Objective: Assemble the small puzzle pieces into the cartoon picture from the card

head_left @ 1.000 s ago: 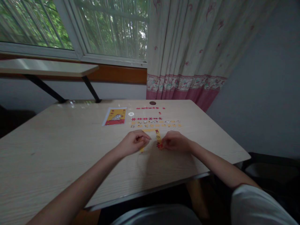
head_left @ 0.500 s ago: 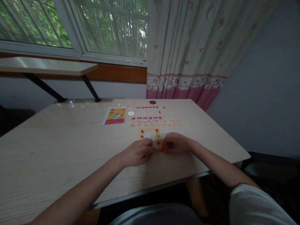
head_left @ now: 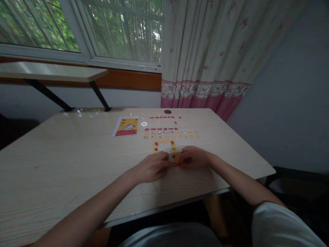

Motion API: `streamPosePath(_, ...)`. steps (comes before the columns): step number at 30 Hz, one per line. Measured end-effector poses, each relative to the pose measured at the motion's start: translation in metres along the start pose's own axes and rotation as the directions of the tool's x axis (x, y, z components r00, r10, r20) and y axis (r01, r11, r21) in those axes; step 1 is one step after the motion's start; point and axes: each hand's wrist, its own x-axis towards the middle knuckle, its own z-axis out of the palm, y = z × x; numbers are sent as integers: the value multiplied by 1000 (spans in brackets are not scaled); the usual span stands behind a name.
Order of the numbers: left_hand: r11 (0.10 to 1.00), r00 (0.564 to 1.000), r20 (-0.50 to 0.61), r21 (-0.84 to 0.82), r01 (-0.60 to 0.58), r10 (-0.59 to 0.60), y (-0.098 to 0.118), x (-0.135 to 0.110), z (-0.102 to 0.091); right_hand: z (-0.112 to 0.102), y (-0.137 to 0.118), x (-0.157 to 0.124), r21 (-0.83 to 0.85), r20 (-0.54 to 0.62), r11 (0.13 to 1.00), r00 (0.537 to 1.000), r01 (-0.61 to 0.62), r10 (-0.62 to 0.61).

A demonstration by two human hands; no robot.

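A small red puzzle piece lies at the lower right corner of a partly joined yellow puzzle border. My left hand reaches it from the left, its forefinger stretched to the piece and the other fingers curled. From the right, my right hand pinches at the same piece with thumb and forefinger. The left side of the border is partly covered by my left hand. Beyond the border, loose yellow pieces lie in rows, with a row of red pieces behind them.
A printed picture sheet showing a white animal on yellow and red lies left of the pieces. Another red row is farther back, near a round cable hole. A raised shelf on dark legs stands at the back left of the desk.
Both hands stay at the border's lower right corner with only slight finger shifts. The red piece is still between them. The view has moved very slightly.
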Motion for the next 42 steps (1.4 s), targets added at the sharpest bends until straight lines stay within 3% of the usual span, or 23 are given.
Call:
streamPosePath(4,1000,1000,-2,-19,8,-8,-1,0,-4,1,-2,0,40,-37,999,999,-5,6)
streamPosePath(8,998,997,-57,-46,53,-56,-13,-4,-16,6,5,2,50,-213,998,976,-38,48)
streamPosePath(11,986,983,-101,36,160,-156,-31,-10,-24,11,16,3,7,-294,997,953,-73,72)
streamPosePath(18,949,958,-91,142,283,-272,-63,-22,-28,18,26,3,-51,-240,979,954,-196,179)
streamPosePath(34,951,958,-97,132,280,-269,-63,-22,-29,17,31,3,-43,-198,976,959,-214,202)
streamPosePath(38,951,962,-85,152,271,-261,-64,-22,-29,4,41,9,-79,-223,974,956,-212,190)
streamPosePath(42,951,963,-101,159,264,-250,-65,-22,-30,-21,74,30,-151,-274,948,933,-281,233)
